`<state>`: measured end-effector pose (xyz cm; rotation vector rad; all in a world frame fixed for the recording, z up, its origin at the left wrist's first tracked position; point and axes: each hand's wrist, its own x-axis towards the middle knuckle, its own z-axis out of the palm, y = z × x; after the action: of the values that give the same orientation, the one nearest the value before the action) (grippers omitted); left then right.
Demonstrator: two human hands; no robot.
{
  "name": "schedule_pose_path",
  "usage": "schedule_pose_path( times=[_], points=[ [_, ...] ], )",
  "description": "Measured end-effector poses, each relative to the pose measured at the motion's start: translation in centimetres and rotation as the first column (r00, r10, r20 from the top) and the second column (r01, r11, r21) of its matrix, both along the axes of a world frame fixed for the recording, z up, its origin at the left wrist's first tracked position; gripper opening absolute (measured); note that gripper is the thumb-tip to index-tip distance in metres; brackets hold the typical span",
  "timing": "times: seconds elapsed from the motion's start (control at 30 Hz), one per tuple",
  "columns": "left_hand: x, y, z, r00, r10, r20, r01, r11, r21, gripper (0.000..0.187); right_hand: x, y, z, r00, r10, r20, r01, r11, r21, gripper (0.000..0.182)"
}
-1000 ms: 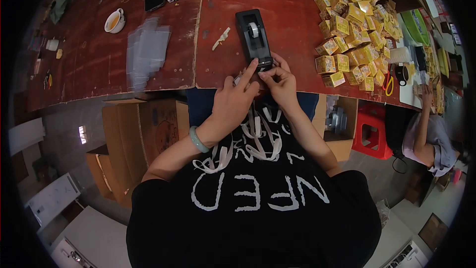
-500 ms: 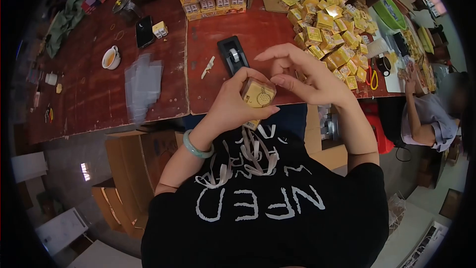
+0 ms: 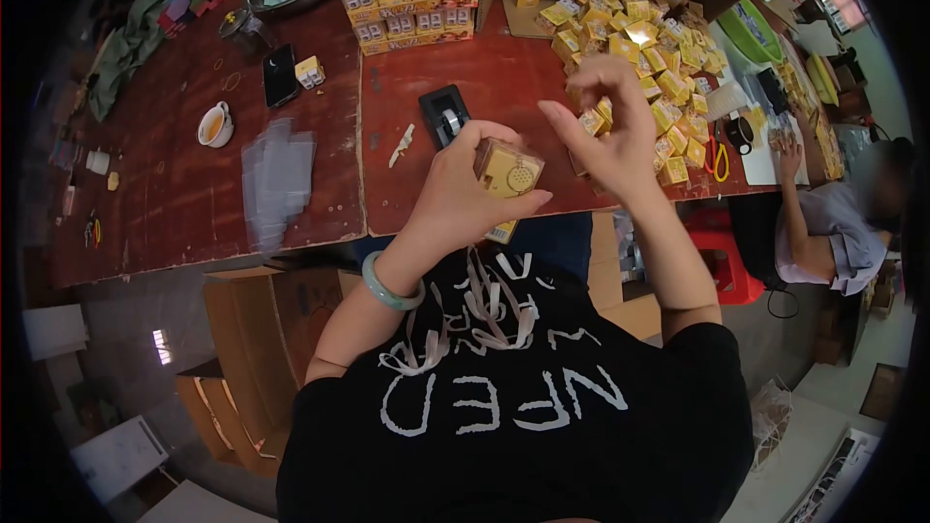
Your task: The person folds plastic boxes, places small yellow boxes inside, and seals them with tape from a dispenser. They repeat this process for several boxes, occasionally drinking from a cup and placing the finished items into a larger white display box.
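My left hand (image 3: 463, 184) is wrapped round a small yellow box (image 3: 510, 170) with clear film at its top, just past the near table edge. A further yellow piece with a barcode shows below that hand. My right hand (image 3: 612, 131) is raised over the table beside the pile of small yellow boxes (image 3: 668, 87), fingers curved and apart, with nothing visible between them. A black tape dispenser (image 3: 444, 114) stands just beyond my left hand, partly hidden by it.
On the red table (image 3: 339, 174) lie clear plastic sheets (image 3: 278, 179), a cup of tea (image 3: 215, 125), a phone (image 3: 280, 76) and yellow-handled scissors (image 3: 717, 159). Stacked display boxes (image 3: 412, 0) stand at the back. A person (image 3: 833, 232) sits at the right.
My right hand has moved away from the held box, to the right toward the pile. My left hand still holds the box in nearly the same place.
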<state>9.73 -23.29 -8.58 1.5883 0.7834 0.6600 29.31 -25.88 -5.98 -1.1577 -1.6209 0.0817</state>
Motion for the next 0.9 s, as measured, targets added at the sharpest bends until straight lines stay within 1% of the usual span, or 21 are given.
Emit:
schedule_pose_path(
  times=[0.03,0.07,0.13,0.17,0.2,0.3,0.37,0.4,0.5,0.67,0.7,0.77,0.87,0.9],
  points=[
    [0.2,0.1,-0.2,0.998,0.035,0.056,-0.035,0.999,-0.013,0.061,-0.7,-1.2,-0.3,0.999,-0.039,-0.016,0.041,0.99,0.135,0.03],
    [0.4,0.1,0.1,0.997,0.055,0.045,-0.053,0.998,-0.039,0.061,-1.9,-2.5,-0.1,0.998,-0.046,0.049,0.04,0.991,0.13,0.024],
    [0.6,0.1,0.6,0.997,0.082,0.015,-0.08,0.993,-0.092,0.063,-3.8,-3.3,-1.3,0.997,-0.062,0.05,0.058,0.996,0.069,0.026],
    [0.9,0.3,-0.1,0.995,0.096,0.007,-0.096,0.995,0.04,0.065,-4.2,-3.3,-2.0,0.996,-0.087,0.032,0.086,0.995,0.04,0.028],
    [0.9,0.3,-0.5,0.996,0.089,0.006,-0.089,0.994,0.063,0.066,-4.1,-3.2,-2.8,0.996,-0.086,-0.038,0.085,0.995,-0.045,0.026],
    [1.1,0.4,-0.8,0.996,0.088,0.029,-0.091,0.986,0.141,0.07,-4.5,-2.9,-3.7,0.973,0.015,-0.23,-0.037,0.995,-0.092,0.023],
    [1.2,0.6,-1.2,0.994,0.091,0.068,-0.103,0.974,0.203,0.072,-4.6,-3.0,-3.7,0.941,0.06,-0.332,-0.098,0.99,-0.1,0.021],
    [1.2,0.6,-1.0,0.994,0.082,0.077,-0.096,0.976,0.198,0.073,-4.7,-3.1,-3.7,0.921,0.081,-0.38,-0.129,0.986,-0.103,0.02],
    [1.1,0.7,-0.3,0.991,0.07,0.118,-0.091,0.978,0.189,0.073,-5.0,-2.7,-3.7,0.893,0.106,-0.438,-0.147,0.987,-0.062,0.019],
    [1.0,0.8,-0.1,0.983,0.058,0.177,-0.089,0.98,0.175,0.074,-5.3,-2.6,-4.2,0.852,0.108,-0.512,-0.177,0.98,-0.088,0.023],
    [1.0,1.0,-0.2,0.98,0.043,0.193,-0.083,0.975,0.207,0.075,-5.4,-2.5,-4.3,0.844,0.111,-0.525,-0.183,0.979,-0.087,0.024],
    [0.8,1.3,-0.5,0.975,0.011,0.221,-0.071,0.962,0.264,0.076,-5.4,-2.2,-4.1,0.859,0.115,-0.499,-0.179,0.98,-0.082,0.024],
    [0.5,1.7,-0.4,0.963,-0.003,0.27,-0.077,0.956,0.284,0.078,-5.4,-1.7,-4.5,0.883,0.106,-0.458,-0.162,0.983,-0.086,0.027],
    [0.3,1.9,-0.5,0.959,-0.009,0.285,-0.07,0.961,0.267,0.079,-5.4,-1.5,-4.6,0.892,0.102,-0.441,-0.155,0.984,-0.086,0.029]
  ],
)
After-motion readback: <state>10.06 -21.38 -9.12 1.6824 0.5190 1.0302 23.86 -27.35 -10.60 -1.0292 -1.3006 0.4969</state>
